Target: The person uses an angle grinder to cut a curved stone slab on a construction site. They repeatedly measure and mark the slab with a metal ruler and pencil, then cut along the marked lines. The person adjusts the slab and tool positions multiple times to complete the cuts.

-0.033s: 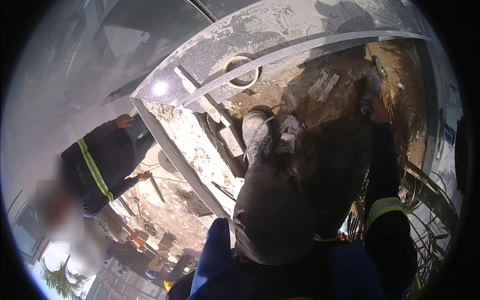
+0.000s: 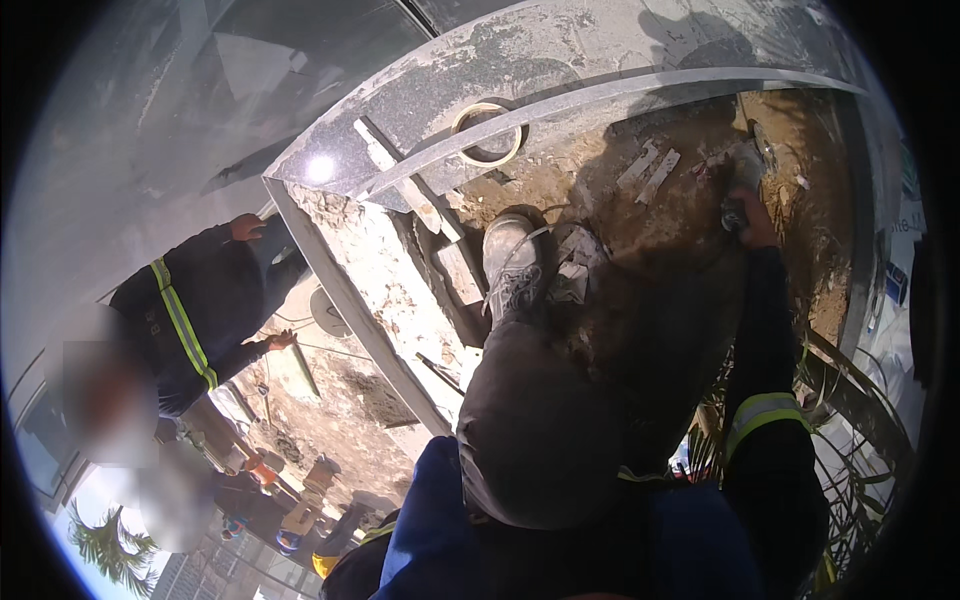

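Observation:
My right hand [image 2: 750,220] grips a dark-handled tool [image 2: 736,209] low over the dirt [image 2: 650,230] at the right of the raised stone-edged bed. The tool's far end is hard to make out against the soil. Pale flat strips [image 2: 657,176] lie to its left. My booted foot [image 2: 510,260] stands in the bed beside broken fragments [image 2: 572,275]. My left hand is out of sight.
A co-worker [image 2: 200,310] stands left, beyond the bed's low wall [image 2: 350,310]. A pale ring [image 2: 487,155] and board [image 2: 385,150] lie by the stone ledge [image 2: 580,40]. Palm fronds [image 2: 850,400] crowd the lower right.
The view has shifted slightly. The co-worker appears a little farther left. My right hand is in much the same place on the tool.

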Action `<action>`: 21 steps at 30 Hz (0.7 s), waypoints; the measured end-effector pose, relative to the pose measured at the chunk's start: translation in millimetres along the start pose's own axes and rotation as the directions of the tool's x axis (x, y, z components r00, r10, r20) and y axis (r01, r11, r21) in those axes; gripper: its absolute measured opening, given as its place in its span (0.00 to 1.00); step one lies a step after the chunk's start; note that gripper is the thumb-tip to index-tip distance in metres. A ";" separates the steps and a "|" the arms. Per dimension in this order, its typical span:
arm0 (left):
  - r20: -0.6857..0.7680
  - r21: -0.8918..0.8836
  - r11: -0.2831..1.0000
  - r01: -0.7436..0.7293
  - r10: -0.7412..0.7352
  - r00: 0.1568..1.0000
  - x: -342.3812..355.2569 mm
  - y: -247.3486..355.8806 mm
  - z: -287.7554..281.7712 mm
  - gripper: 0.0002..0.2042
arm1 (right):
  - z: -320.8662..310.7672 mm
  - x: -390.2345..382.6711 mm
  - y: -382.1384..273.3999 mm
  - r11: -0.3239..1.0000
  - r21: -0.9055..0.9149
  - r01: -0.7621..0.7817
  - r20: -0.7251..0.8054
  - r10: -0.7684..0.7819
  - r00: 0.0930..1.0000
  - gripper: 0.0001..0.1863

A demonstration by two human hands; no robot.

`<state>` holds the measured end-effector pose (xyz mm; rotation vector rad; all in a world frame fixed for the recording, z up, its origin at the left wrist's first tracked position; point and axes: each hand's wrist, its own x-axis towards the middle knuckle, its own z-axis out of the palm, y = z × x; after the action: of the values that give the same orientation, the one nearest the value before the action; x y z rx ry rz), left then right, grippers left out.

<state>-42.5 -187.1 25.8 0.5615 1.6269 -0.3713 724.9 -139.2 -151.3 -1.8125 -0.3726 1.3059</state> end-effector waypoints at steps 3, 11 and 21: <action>0.073 0.057 0.995 -0.086 0.082 0.994 4.9 -0.4 6.7 0.20 | -23.4 22.1 1.6 0.921 -0.168 0.351 0.140 -0.330 0.933 0.23; -0.140 0.325 0.579 -0.748 0.811 0.568 -71.8 207.2 -68.3 0.18 | 86.9 -62.6 -49.1 0.879 0.436 0.193 -0.435 0.018 0.900 0.15; 0.110 -0.344 -0.086 -0.935 0.985 -0.131 -65.3 384.8 131.9 0.34 | 228.7 -224.5 -201.3 0.649 0.409 0.641 -0.018 -0.697 0.717 0.34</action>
<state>285.6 49.6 103.8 1.3688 0.4308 0.8384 476.5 -62.2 123.7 -1.0665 -0.7316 0.8797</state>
